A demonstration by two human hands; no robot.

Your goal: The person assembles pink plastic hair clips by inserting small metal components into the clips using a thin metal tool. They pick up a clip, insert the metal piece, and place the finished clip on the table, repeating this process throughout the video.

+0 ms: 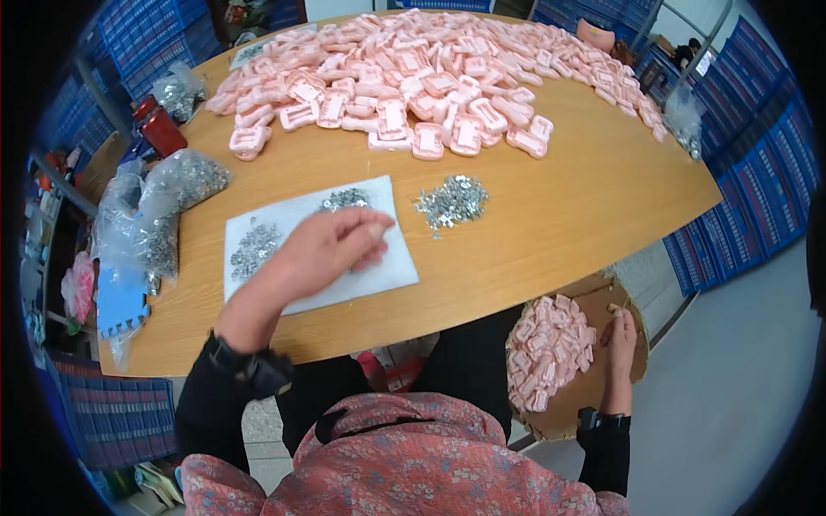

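My left hand (323, 249) is over a white foam pad (391, 267) on the table, its thumb and fingers drawn together. Whatever it may pinch is too small to make out. Small silvery metal pieces (255, 248) lie heaped on the pad's left part, and a second heap (346, 199) sits at its far edge, just beyond the hand. Low on the right, my right hand (619, 338) hangs over the inner side of a cardboard box (564, 419), fingers closed; what they hold, if anything, cannot be made out. Pink plastic pieces (551, 348) fill part of that box.
A big pile of pink plastic cases (404, 77) covers the far side of the wooden table (533, 224). Right of the pad lies another metal heap (452, 202). Clear bags of metal parts (176, 185) and a red jar (161, 129) stand at the left. Blue crates (757, 189) line the sides.
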